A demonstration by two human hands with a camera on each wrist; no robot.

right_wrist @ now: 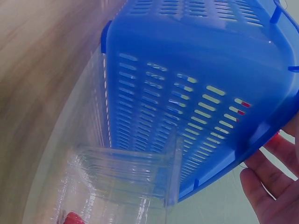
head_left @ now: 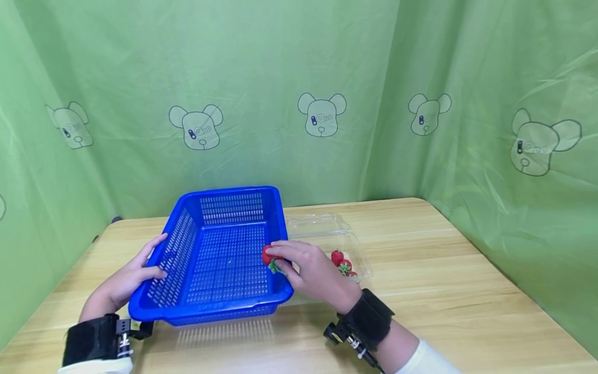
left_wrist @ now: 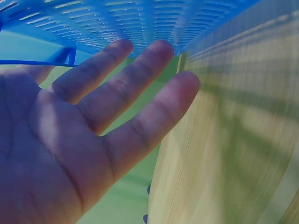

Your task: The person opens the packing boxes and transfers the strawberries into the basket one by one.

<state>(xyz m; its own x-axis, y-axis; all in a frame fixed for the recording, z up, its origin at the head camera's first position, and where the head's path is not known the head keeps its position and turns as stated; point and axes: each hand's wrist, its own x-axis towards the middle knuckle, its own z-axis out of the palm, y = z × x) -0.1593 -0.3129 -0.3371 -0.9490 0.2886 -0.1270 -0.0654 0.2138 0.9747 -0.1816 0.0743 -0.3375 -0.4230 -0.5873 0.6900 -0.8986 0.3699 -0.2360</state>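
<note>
A blue plastic basket [head_left: 229, 265] with slotted walls is tilted, its near end raised above the table. My left hand [head_left: 128, 278] holds its left rim, thumb over the inner side. In the left wrist view, three fingers of the left hand [left_wrist: 126, 98] extend beneath the slotted wall. My right hand [head_left: 308, 267] reaches over the right rim and pinches a red strawberry [head_left: 267, 255] with green leaves inside the basket. In the right wrist view, the rim partly hides the right hand [right_wrist: 273, 182]; a little red shows through the slots.
Right of the basket, a clear plastic box [head_left: 357, 249] lies with its lid [head_left: 317, 224] folded back. Several strawberries [head_left: 337, 257] are in it. The wooden table [head_left: 444, 280] extends to the right, with a green curtain [head_left: 261, 62] behind.
</note>
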